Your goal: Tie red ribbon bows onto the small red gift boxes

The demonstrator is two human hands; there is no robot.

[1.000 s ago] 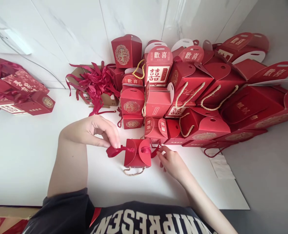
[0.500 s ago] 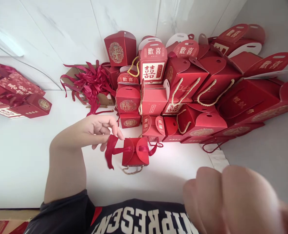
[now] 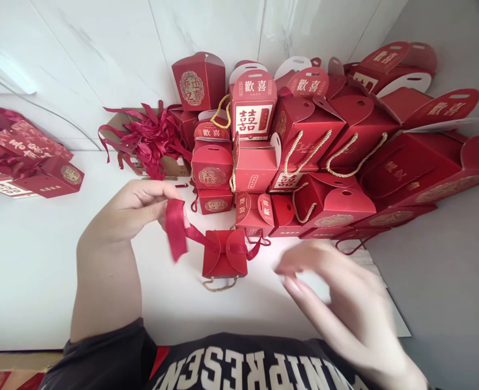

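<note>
A small red gift box (image 3: 210, 265) sits on the white table, its rounded flaps folded over the top and a cord handle at its front. A dark red ribbon (image 3: 177, 230) threads through the flaps. My left hand (image 3: 142, 208) pinches its long left end, raised beside the box with the tail hanging down. On the right side, the ribbon's short end (image 3: 254, 251) sticks out loose. My right hand (image 3: 340, 292), blurred by motion, hovers right of the box with its fingers curled. Its thumb is slightly apart from the fingertips, and nothing shows between them.
Red gift boxes (image 3: 257, 162) stand stacked behind and to the right, several with rope handles. A cardboard box (image 3: 174, 167) overflows with ribbons (image 3: 153, 135) at the back left. More ribboned boxes (image 3: 58, 176) stand far left, by a tiled wall (image 3: 113, 49).
My left hand has lifted slightly up and left, drawing the left ribbon end higher. My right hand has moved from close to the camera down and left towards the box, its fingers uncurling.
</note>
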